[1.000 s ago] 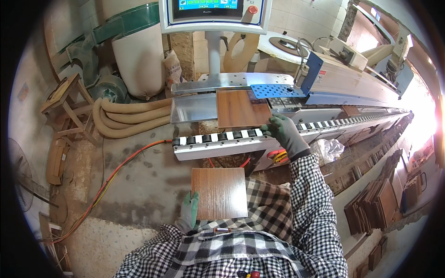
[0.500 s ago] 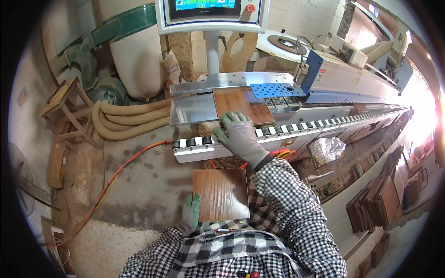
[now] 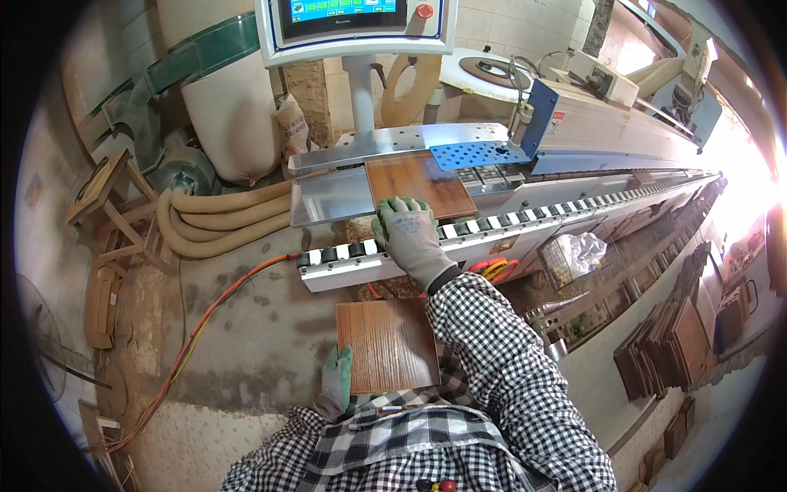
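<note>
My left hand (image 3: 335,381), in a grey and green work glove, grips the left edge of a brown wood-grain panel (image 3: 388,346) held close to my waist. My fingers show along that edge. Farther ahead, a second wood-grain panel (image 3: 418,187) lies flat on the machine's metal table (image 3: 332,197), its far right corner by a blue perforated plate (image 3: 475,155). My right hand (image 3: 408,234), gloved alike, reaches over the roller rail (image 3: 508,220) and rests on this panel's near left edge, fingers stretched forward and thumb out to the left.
A control screen (image 3: 344,15) with a red button stands above the table. Ribbed hoses (image 3: 234,215) and an orange hose (image 3: 215,316) lie at left, near a wooden stool (image 3: 111,205). Stacked panels (image 3: 664,348) lean at right. A wire basket (image 3: 566,261) hangs below the rail.
The view has shifted slightly. My right hand's fingers look closer together and more bent at the panel's near edge. My left hand keeps its hold on the other panel.
</note>
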`<state>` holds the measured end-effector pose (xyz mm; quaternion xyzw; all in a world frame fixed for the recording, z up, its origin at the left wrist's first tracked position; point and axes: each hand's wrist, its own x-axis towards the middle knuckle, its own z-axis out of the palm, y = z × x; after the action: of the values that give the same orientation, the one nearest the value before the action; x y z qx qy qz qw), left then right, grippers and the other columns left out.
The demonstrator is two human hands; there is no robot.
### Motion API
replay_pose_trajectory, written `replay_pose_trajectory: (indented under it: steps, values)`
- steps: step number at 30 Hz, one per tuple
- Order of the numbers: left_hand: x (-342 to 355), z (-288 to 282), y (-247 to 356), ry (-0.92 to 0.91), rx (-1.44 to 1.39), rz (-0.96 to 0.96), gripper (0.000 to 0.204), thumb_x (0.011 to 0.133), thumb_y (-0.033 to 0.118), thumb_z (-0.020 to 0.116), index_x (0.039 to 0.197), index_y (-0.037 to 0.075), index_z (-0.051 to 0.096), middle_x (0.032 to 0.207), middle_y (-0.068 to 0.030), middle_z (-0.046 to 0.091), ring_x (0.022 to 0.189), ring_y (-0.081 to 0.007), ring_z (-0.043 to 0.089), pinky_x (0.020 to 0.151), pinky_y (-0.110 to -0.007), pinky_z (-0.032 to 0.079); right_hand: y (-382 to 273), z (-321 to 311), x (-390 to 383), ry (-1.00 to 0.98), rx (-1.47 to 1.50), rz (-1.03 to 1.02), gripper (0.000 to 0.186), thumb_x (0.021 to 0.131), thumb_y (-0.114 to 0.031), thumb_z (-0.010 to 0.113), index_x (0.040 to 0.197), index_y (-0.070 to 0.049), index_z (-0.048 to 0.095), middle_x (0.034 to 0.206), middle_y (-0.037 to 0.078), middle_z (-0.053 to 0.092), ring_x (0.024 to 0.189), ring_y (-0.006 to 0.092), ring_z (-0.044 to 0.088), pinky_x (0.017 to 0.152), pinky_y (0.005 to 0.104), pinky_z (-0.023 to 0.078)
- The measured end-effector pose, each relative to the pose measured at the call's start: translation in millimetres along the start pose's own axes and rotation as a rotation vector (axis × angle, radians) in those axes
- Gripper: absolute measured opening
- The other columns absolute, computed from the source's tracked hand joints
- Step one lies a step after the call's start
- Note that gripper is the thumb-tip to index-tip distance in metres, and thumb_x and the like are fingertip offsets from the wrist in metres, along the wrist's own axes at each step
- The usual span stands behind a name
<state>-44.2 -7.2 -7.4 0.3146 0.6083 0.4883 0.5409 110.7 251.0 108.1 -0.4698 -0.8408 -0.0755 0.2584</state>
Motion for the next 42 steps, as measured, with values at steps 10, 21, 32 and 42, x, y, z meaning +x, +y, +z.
replay_pose_trajectory:
  steps: [10,21,32,42]
  values:
    - [9.0,-4.3,-18.5,-0.034,-0.144,0.01,0.044,0.108,0.035,0.055,0.13,-0.002,0.058,0.109,-0.0058,0.066,0.091,-0.0136,0.065,0.08,-0.029,0.056,3.8,1.0,-0.9,-0.007,0.007,0.011,0.034,0.092,-0.031,0.067,0.12,-0.013,0.064,0.122,0.008,0.065,0.12,0.0303,0.06,0.101,0.0467,0.044]
    - [1.4,-12.0,-11.9,-0.164,0.259,0.28,0.049,0.111,0.04,0.044,0.141,0.001,0.049,0.125,-0.011,0.063,0.114,-0.0181,0.061,0.099,-0.034,0.051,35.6,-11.8,-8.7,0.018,-0.021,0.041,0.03,0.09,-0.036,0.068,0.109,-0.012,0.067,0.114,0.009,0.066,0.112,0.031,0.063,0.094,0.0465,0.048]
    - [14.8,-10.7,-31.3,-0.106,-0.168,-0.007,0.042,0.11,0.035,0.049,0.133,-0.001,0.055,0.117,-0.0065,0.065,0.099,-0.0142,0.065,0.085,-0.03,0.057,107.2,-41.1,-26.3,-0.089,-0.17,0.213,0.044,0.095,-0.044,0.063,0.125,-0.011,0.065,0.126,0.011,0.064,0.123,0.0316,0.058,0.104,0.0462,0.044]
    - [10.0,-6.7,-19.7,-0.114,-0.117,0.027,0.043,0.11,0.036,0.049,0.131,-0.001,0.057,0.111,-0.0055,0.066,0.095,-0.0125,0.064,0.082,-0.028,0.055,180.3,-58.6,-46.9,-0.016,-0.346,0.349,0.034,0.098,-0.043,0.061,0.112,-0.012,0.068,0.113,0.01,0.069,0.107,0.0319,0.065,0.094,0.0462,0.048]
